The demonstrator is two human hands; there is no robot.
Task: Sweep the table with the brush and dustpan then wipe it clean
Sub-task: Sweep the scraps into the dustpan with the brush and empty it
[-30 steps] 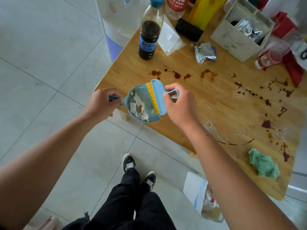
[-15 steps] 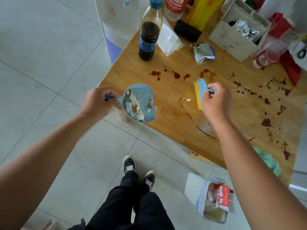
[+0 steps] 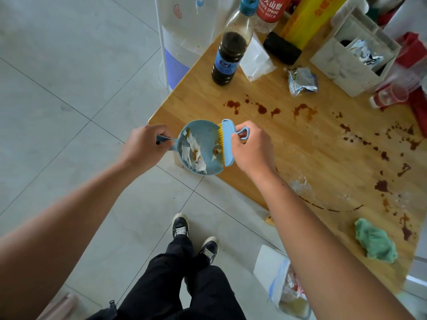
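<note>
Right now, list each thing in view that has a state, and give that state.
Dustpan: held at the table edge, scraps inside.
Brush: bristles at the dustpan's mouth.
Left hand: closed on the dustpan handle.
Right hand: closed on the brush.
Table: stained, unwiped.
Green cloth: crumpled, untouched.
Dark bottle: upright, capped.

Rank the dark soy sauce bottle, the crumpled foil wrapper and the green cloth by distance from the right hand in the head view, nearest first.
From the right hand:
1. Dark soy sauce bottle, up-left at the table's far corner.
2. Crumpled foil wrapper, up-right beside the white box; nearly level with the bottle, too close to call.
3. Green cloth, down-right near the table's near edge.
</note>
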